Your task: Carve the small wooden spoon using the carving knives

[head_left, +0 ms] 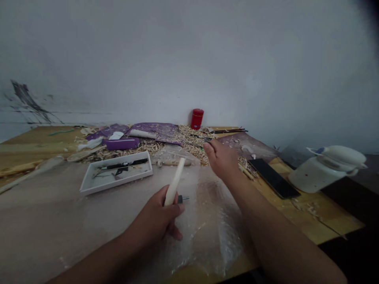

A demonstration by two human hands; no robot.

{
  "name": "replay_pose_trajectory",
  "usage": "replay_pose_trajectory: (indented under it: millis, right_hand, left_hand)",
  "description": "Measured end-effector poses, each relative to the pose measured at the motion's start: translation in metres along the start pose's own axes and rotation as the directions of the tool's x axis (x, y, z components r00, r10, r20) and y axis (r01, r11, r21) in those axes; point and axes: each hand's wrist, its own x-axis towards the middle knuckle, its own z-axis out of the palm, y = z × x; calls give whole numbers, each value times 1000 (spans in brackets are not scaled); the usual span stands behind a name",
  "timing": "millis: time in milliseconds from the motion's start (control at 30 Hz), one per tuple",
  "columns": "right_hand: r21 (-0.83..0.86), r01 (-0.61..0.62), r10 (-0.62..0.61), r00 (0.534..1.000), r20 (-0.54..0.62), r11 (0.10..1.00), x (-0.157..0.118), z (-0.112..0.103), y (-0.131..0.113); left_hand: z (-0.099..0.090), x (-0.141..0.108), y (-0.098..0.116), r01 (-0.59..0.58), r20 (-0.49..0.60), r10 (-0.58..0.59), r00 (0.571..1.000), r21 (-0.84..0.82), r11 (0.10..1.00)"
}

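Note:
My left hand (156, 217) grips a pale carved wooden rod (174, 182), which stands up out of my fist and tilts to the right. A small dark part with a metal pin (182, 199) sticks out beside my fingers, and I cannot tell if it belongs to the rod. My right hand (222, 159) is raised farther out over the table. Its fingertips pinch a small dark metal object (207, 139), too small to identify. Beneath my hands lies a sheet of clear bubble wrap (214, 225).
A white tray (117, 183) holding dark-handled knives sits left of my hands. Behind lie wood shavings (189, 142), purple paper (154, 132) and a red canister (197, 119). To the right are a black flat slab (274, 178) and a white ceramic pot (325, 171). A wall backs the table.

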Motion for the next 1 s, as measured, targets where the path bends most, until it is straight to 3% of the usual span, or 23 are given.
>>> replay_pose_trajectory:
  millis: [200,433,533,633,733,833,1000]
  right_hand:
    - [137,267,-282,953,109,954,-19,3,-29]
    - [182,356,-382,913,141,917,-22,1,-34]
    - [135,315,-333,934,133,939,-18,-1,-29]
    - [71,117,-124,987,98,991,-7,0,-13]
    - [67,-21,19,999,29,998,1,0,2]
    - [138,69,-74,997,26,988,-3,1,-1]
    - [221,233,-256,963,79,947,-20,2,-26]
  left_hand:
    - [-7,4,-1,-39,-11,38,999,-59,997]
    - [-8,0,2,-19,127,44,991,-190,982]
    - [-5,-4,0,-7,171,49,984,-238,971]
    - [-1,-10,-2,39,283,17,959,-192,981]
    - [0,-15,0,48,381,23,924,-177,983]
    - [-5,-14,6,-4,347,67,935,-179,984]
    - [-14,0,10,-121,164,134,977,-84,989]
